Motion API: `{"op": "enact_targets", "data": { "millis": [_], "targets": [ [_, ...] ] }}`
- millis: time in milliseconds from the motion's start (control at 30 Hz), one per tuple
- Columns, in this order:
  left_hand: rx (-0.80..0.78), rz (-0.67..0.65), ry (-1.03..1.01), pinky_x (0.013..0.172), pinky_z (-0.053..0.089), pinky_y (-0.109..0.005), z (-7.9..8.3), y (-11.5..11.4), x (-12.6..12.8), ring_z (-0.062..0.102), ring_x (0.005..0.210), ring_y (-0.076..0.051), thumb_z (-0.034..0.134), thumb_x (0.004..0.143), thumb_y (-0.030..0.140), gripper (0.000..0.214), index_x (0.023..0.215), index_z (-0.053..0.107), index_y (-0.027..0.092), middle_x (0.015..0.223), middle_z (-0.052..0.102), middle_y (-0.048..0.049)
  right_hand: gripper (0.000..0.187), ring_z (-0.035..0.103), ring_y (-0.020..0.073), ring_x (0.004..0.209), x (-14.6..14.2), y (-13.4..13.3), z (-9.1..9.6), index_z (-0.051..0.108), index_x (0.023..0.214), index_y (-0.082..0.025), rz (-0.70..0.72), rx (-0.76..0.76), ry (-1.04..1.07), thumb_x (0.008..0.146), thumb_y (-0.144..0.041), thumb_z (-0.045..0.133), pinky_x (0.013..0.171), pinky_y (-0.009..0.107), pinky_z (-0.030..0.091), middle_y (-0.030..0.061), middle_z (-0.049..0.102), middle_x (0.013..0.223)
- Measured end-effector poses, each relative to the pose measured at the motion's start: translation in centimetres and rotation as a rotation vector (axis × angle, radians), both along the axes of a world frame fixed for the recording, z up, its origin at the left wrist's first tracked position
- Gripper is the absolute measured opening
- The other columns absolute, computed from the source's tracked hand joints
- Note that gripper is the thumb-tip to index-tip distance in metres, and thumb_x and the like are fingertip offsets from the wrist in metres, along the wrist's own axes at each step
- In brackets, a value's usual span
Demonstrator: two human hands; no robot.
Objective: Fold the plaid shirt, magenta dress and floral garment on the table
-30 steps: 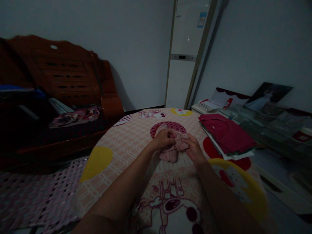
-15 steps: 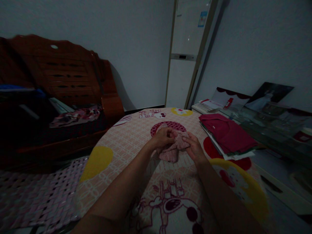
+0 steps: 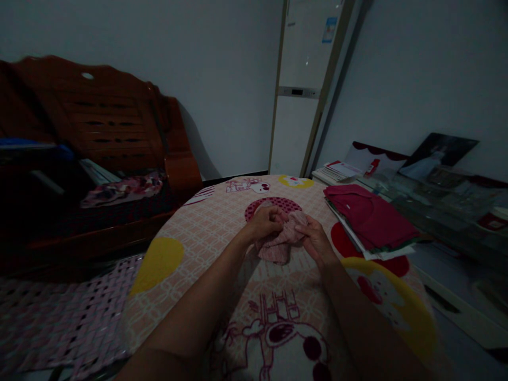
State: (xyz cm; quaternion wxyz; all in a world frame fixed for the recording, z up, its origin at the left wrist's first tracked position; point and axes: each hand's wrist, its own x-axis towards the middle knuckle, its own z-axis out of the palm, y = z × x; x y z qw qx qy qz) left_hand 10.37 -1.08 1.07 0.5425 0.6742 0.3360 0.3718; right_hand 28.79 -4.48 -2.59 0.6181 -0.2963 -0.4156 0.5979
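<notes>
A crumpled pink cloth (image 3: 280, 244), perhaps a small garment, is held between my two hands just above the patterned tablecloth (image 3: 206, 233). My left hand (image 3: 266, 221) is closed, its fingers pinching the cloth's left upper part. On the other side, my right hand (image 3: 315, 236) grips the right edge with thumb and fingers. The lower part of the cloth hangs or rests towards me; I cannot tell how much of it touches the table. Some of its folds are hidden behind my left fingers.
Folded magenta clothing (image 3: 369, 217) lies on papers at the table's right. Beyond it stands a glass-topped cabinet (image 3: 444, 206) with books and a photograph. A wooden bench (image 3: 111, 121) is at the left, a woven pink seat (image 3: 67, 323) below it. A tall white appliance (image 3: 296, 127) stands behind.
My right hand has shifted slightly left, and the cloth's right upper part is bunched more tightly. My left hand is almost still.
</notes>
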Motion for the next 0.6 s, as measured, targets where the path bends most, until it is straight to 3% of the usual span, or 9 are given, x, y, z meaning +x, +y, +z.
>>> {"op": "enact_targets", "data": {
  "millis": [133,300,433,600],
  "targets": [
    [-0.002,-0.002,-0.034,0.049,0.038,-0.017,0.0,0.0,0.0,0.050,0.051,-0.007,0.063,0.060,0.013,0.025,0.085,0.063,0.014,0.062,0.058,0.0043,0.031,0.069,0.0172,0.081,0.3,0.2,-0.2,0.073,0.094,-0.019,-0.042,-0.001,0.036,0.064,-0.016,0.077,0.077,0.028,0.055,0.0021,0.076,0.091],
    [0.059,0.044,-0.091,0.058,0.044,-0.020,0.4,0.3,-0.3,0.057,0.062,-0.010,0.070,0.061,0.016,0.026,0.086,0.063,0.014,0.071,0.063,0.0014,0.023,0.069,0.0189,0.078,0.7,0.4,-0.5,0.072,0.094,-0.020,-0.071,0.016,0.064,0.072,-0.024,0.075,0.068,0.030,0.058,0.0026,0.076,0.090],
    [0.076,-0.018,-0.070,0.068,0.048,-0.023,0.9,0.7,-1.4,0.061,0.073,-0.013,0.076,0.061,0.021,0.028,0.086,0.067,0.013,0.081,0.067,-0.0027,0.018,0.070,0.0188,0.084,1.2,0.8,-0.9,0.070,0.095,-0.022,-0.156,0.040,0.093,0.078,-0.027,0.071,0.072,0.032,0.059,0.0025,0.075,0.094],
    [0.060,-0.075,0.061,0.060,0.043,-0.020,0.9,1.2,-2.9,0.058,0.066,-0.012,0.077,0.061,0.025,0.022,0.078,0.068,0.013,0.073,0.065,-0.0011,0.021,0.070,0.0175,0.090,1.8,1.3,-1.4,0.069,0.098,-0.022,-0.221,0.047,0.136,0.078,-0.027,0.072,0.077,0.031,0.059,0.0021,0.075,0.100]
  ]
}}
